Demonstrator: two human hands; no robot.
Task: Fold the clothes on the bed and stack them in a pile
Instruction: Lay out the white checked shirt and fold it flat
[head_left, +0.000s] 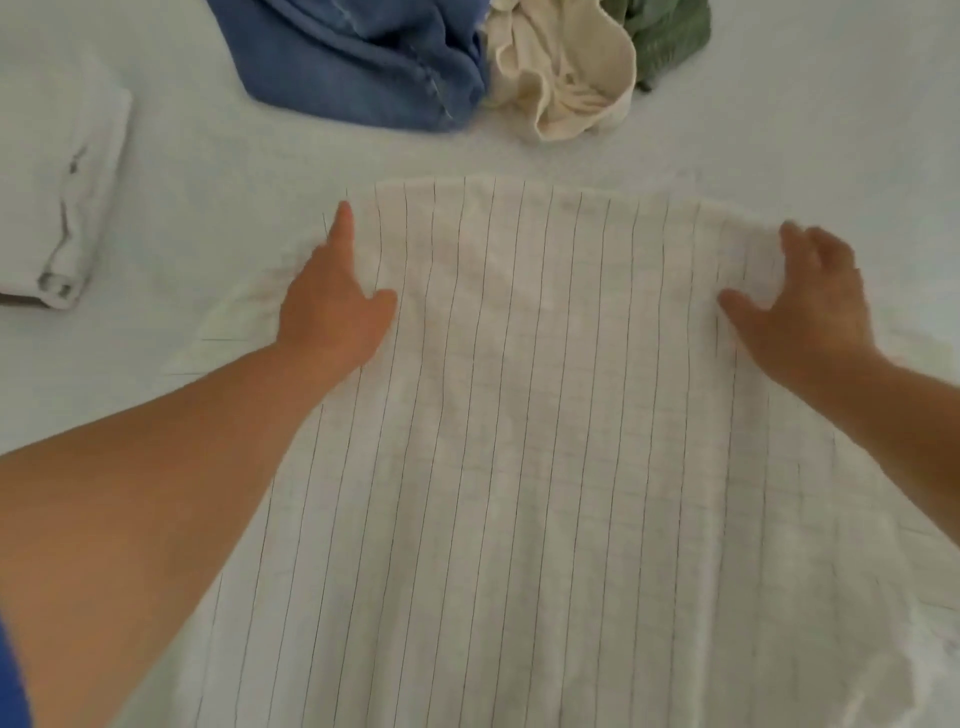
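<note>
A white garment with thin dark stripes (545, 389) lies spread flat on the bed in front of me, reaching from the middle to the near edge of the view. My left hand (337, 301) rests on its far left corner with the fingers straight. On its far right corner lies my right hand (810, 306), fingers spread and blurred. Neither hand grips the cloth. Unfolded clothes lie crumpled at the far edge: a blue denim piece (358, 57), a cream piece (566, 73) and a green piece (670, 41).
A folded white garment (62, 192) with small dark marks lies at the left on the white bed sheet (831, 130). A strip of bare sheet separates the striped garment from the crumpled clothes.
</note>
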